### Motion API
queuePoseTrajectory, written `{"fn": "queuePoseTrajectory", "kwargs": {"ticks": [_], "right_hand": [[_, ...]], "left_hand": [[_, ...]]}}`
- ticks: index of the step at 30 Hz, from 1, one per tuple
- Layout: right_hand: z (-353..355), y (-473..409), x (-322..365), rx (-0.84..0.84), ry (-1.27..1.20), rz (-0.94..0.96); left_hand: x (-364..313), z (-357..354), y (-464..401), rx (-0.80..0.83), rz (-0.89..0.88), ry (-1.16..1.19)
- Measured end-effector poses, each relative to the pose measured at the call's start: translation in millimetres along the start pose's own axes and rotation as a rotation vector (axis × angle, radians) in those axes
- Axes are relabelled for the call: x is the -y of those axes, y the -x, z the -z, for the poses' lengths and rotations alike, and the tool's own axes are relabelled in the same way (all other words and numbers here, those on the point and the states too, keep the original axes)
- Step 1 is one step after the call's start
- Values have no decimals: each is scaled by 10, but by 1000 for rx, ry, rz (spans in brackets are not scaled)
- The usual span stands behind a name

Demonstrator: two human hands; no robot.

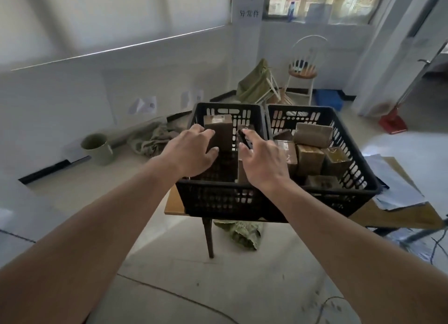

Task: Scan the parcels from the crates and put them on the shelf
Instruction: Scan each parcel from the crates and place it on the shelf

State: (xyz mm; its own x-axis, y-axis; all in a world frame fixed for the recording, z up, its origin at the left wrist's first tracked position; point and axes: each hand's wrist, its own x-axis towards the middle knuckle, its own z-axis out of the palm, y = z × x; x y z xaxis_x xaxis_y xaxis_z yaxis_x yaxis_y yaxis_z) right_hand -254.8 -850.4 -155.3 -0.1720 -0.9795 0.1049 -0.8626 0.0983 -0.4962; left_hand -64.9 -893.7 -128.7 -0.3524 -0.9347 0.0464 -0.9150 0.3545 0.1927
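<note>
Two black plastic crates stand side by side on a small wooden table [172, 206]. Over the left crate [218, 202], my left hand [191, 151] grips an upright brown parcel [219, 129], fingers curled round its left edge. My right hand [260, 158] holds a small black scanner [244, 139] between thumb and fingers, just right of that parcel. Another brown parcel [242, 171] stands in the left crate, partly hidden by my right hand. The right crate [358, 178] holds several brown taped parcels [311, 133]. No shelf is in sight.
A green bucket [97, 149] and crumpled cloth [155, 139] lie on the floor at left. Behind the crates stand a wooden chair [303, 69], a green sack [254, 83] and a blue bin [327, 99]. Papers [392, 183] lie on the table at right. Cables cross the floor.
</note>
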Motion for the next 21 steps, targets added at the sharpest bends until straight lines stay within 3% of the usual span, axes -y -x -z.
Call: {"fn": "queuePoseTrajectory", "kwargs": {"ticks": [12,21], "right_hand": [[-959,-1877,-198,113,58,-116],[-1593,-2791,-473,183,49,-226]], "left_hand": [[848,-884,-2053,172,4,95],[1214,-1471,-3113,321,17,99]]}}
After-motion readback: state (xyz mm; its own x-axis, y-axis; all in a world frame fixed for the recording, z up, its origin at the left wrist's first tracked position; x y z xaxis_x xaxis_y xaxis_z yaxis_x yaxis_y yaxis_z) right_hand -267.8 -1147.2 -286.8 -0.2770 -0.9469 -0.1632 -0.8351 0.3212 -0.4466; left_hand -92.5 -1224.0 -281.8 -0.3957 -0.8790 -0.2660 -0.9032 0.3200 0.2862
